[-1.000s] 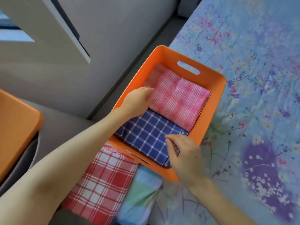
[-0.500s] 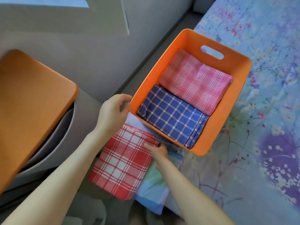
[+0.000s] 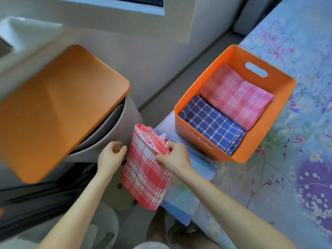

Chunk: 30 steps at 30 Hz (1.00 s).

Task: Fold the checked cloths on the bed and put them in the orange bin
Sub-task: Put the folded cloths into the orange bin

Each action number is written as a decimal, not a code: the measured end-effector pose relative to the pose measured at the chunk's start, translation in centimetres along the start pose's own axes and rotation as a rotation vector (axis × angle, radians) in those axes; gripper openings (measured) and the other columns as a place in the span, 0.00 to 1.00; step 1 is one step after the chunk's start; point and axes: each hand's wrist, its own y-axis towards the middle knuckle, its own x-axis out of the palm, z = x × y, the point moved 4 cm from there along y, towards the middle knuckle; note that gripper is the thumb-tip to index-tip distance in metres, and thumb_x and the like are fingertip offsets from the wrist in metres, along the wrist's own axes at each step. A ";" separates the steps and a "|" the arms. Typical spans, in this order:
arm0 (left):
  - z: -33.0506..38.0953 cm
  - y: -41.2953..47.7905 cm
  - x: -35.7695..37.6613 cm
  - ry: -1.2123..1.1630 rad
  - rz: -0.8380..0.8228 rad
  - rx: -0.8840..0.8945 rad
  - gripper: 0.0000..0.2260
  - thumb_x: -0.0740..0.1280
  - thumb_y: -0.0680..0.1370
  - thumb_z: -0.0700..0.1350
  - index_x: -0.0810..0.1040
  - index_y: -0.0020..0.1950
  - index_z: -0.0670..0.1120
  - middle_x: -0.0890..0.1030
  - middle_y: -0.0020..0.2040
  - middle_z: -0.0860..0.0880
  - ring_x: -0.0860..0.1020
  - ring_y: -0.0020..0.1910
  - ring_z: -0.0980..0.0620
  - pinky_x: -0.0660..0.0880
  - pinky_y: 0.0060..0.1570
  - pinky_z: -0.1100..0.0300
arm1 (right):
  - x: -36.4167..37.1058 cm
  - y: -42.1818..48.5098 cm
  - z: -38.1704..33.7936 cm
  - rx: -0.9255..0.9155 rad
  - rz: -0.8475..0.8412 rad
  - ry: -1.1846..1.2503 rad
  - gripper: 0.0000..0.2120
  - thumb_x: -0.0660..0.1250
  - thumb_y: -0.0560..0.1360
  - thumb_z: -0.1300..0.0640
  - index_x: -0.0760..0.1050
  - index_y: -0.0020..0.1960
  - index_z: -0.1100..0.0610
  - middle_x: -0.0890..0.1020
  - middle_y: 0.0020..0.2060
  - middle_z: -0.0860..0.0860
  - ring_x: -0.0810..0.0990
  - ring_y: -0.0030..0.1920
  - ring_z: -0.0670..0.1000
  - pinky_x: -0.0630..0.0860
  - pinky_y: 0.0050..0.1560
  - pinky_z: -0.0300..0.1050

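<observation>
- An orange lid (image 3: 59,108) sits tilted on a grey container at the far left, off the bed.
- The left hand (image 3: 110,157) hovers just right of that container. Its fingers are loosely curled with nothing in them, and the thumb is just beside the left edge of the red checked cloth (image 3: 145,169); whether it touches cannot be told.
- The red checked cloth is folded into a long bundle and raised at the left edge of the bed (image 3: 296,159). Its top end is bunched and its lower end hangs past the bed's edge.
- The right hand (image 3: 173,157) grasps the cloth's upper right side, with fingers curled over the gathered folds and the thumb pinching them.
- The orange bin (image 3: 260,135) stands on the bed by its left edge, apart from both hands, with a handle slot in its far wall.
- Inside the bin, the blue checked cloth (image 3: 212,123) lies folded flat against the near wall.
- The pink checked cloth (image 3: 235,96) lies folded flat just beyond it, the two touching along one edge, toward the far wall.
</observation>
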 end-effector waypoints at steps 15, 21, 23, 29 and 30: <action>9.9 -7.9 3.0 -1.280 -0.833 -0.559 0.23 0.76 0.61 0.60 0.81 0.49 0.48 0.83 0.45 0.45 0.80 0.44 0.44 0.76 0.42 0.52 | -19.4 -8.8 -8.8 -0.170 0.248 0.715 0.06 0.69 0.68 0.70 0.78 0.42 0.60 0.81 0.33 0.53 0.79 0.33 0.51 0.76 0.38 0.44; 18.5 -4.3 6.2 -0.825 -0.566 -0.337 0.14 0.70 0.73 0.45 0.77 0.56 0.42 0.82 0.37 0.46 0.80 0.31 0.50 0.78 0.33 0.58 | -24.6 -8.1 -2.4 -0.070 0.437 0.619 0.07 0.71 0.69 0.69 0.79 0.44 0.60 0.83 0.35 0.53 0.82 0.33 0.50 0.80 0.34 0.43; 21.7 -3.0 6.6 -0.717 -0.433 -0.189 0.15 0.72 0.72 0.42 0.76 0.56 0.39 0.81 0.41 0.45 0.80 0.36 0.49 0.78 0.37 0.56 | -25.8 -7.1 -0.5 -0.045 0.495 0.617 0.07 0.72 0.69 0.67 0.79 0.46 0.61 0.83 0.39 0.56 0.83 0.35 0.52 0.80 0.33 0.44; 29.9 0.4 8.8 -0.455 -0.331 0.258 0.10 0.69 0.75 0.44 0.73 0.53 0.43 0.81 0.52 0.42 0.80 0.48 0.46 0.78 0.48 0.52 | -25.9 -4.1 5.0 -0.007 0.697 0.452 0.08 0.72 0.71 0.62 0.76 0.34 0.59 0.78 0.29 0.52 0.77 0.30 0.52 0.75 0.35 0.47; 30.2 1.2 9.5 -0.356 -0.304 0.311 0.09 0.68 0.75 0.44 0.73 0.52 0.44 0.81 0.51 0.42 0.80 0.48 0.45 0.78 0.51 0.51 | -25.0 -3.5 5.9 0.027 0.687 0.415 0.09 0.72 0.71 0.62 0.76 0.34 0.62 0.76 0.27 0.52 0.75 0.29 0.53 0.71 0.33 0.45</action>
